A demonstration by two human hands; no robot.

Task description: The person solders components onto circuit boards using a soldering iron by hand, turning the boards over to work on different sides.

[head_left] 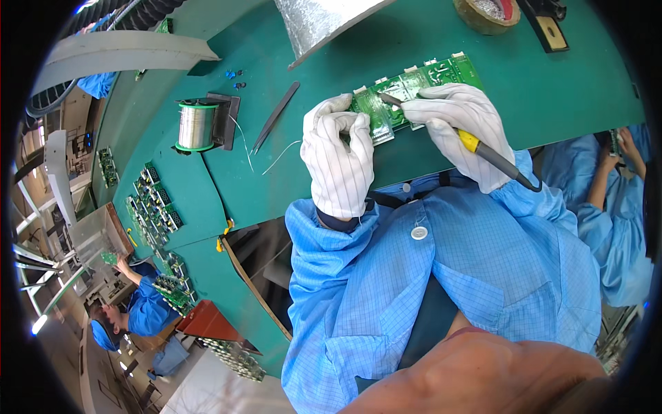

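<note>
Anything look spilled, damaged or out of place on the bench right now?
Slightly: a few small blue parts lie loose on the green bench, left of the tweezers and outside any container, perhaps dropped or set aside. I see no clear damage or spill.

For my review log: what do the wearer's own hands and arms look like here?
The left hand and right hand wear white gloves with thin dark stripes. The sleeves are light blue with a fine, darker grid. A dark band shows at the left wrist, between glove and sleeve.
</note>
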